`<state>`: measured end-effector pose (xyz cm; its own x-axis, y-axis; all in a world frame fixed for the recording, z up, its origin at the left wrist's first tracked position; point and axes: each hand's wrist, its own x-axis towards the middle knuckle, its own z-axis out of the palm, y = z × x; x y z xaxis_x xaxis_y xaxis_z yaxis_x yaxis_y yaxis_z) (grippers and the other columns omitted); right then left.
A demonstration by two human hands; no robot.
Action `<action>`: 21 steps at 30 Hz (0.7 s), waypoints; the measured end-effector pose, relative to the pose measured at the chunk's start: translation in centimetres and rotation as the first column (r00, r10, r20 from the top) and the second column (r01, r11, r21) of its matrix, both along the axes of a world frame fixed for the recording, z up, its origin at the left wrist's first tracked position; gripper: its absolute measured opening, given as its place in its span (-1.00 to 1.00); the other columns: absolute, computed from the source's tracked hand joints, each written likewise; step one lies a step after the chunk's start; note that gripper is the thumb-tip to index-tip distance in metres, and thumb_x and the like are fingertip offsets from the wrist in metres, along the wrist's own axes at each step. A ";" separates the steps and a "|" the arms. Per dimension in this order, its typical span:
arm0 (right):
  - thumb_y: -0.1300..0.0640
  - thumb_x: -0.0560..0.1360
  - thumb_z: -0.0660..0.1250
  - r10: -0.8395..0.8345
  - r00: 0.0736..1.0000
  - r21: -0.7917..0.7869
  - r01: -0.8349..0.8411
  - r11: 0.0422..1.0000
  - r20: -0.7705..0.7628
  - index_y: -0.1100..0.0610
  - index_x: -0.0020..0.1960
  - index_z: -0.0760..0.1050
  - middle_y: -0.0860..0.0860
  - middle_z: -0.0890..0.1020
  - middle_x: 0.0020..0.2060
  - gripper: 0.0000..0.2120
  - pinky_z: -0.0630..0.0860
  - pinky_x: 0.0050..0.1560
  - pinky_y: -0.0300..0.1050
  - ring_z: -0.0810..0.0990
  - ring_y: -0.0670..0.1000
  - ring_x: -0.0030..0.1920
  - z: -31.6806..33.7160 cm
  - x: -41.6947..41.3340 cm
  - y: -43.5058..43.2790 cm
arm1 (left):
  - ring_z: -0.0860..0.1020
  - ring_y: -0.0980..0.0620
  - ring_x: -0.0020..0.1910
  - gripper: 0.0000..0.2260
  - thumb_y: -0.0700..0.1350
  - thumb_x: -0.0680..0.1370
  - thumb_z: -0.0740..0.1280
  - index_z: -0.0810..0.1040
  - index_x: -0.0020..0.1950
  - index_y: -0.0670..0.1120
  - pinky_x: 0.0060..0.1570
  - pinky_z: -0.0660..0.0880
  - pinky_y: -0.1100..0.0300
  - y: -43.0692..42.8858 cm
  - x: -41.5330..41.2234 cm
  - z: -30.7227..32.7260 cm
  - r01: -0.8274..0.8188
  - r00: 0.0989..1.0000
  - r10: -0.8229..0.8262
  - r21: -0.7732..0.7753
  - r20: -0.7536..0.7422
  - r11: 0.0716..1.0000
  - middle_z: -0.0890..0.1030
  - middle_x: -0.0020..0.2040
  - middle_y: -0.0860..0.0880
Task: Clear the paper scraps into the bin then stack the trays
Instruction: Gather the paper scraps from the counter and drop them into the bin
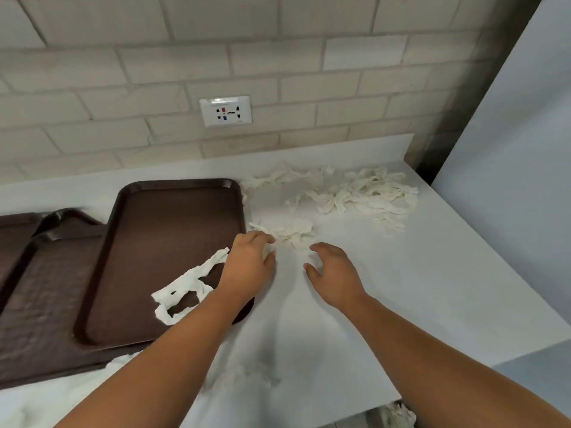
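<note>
Desk (417, 288): white, carrying everything listed; the bin is not showing.

Trays, three counted: top tray (173, 242) is lying just left of the fingers, overlapping a second tray (46, 288), with a third tray (15, 236) poking out at far left. They are not yet stacked squarely.

Paper scraps, four groups showing: far heap (364, 196) is sitting well beyond the fingers; near clump (287, 231) is lying just ahead of both sets of fingertips; a torn strip (185, 288) is resting on the top tray under the left forearm; faint scraps (253, 375) are lying back toward the body.

Left hand (247, 267) and right hand (333, 273): fingers spreading wide, holding nothing, flanking the near clump.

Step judged: scrap clearing is under way. Next move calls for closing both hands around the clump.
</note>
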<state>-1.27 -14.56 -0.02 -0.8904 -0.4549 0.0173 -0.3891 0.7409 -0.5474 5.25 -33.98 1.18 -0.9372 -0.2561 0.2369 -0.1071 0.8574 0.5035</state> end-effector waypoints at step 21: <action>0.14 0.58 0.18 -0.305 0.952 -0.194 0.301 0.934 0.009 0.15 -0.01 0.42 0.04 0.52 -0.33 -0.91 0.43 -0.26 -0.07 0.50 0.03 -0.30 -0.9 -4.5 -2.3 | 0.38 -0.06 0.32 -0.66 0.10 0.61 0.27 0.53 0.33 0.00 0.31 0.37 0.05 -4.1 -9.5 -0.7 0.190 0.960 -0.183 -0.012 0.210 0.982 0.52 0.32 0.00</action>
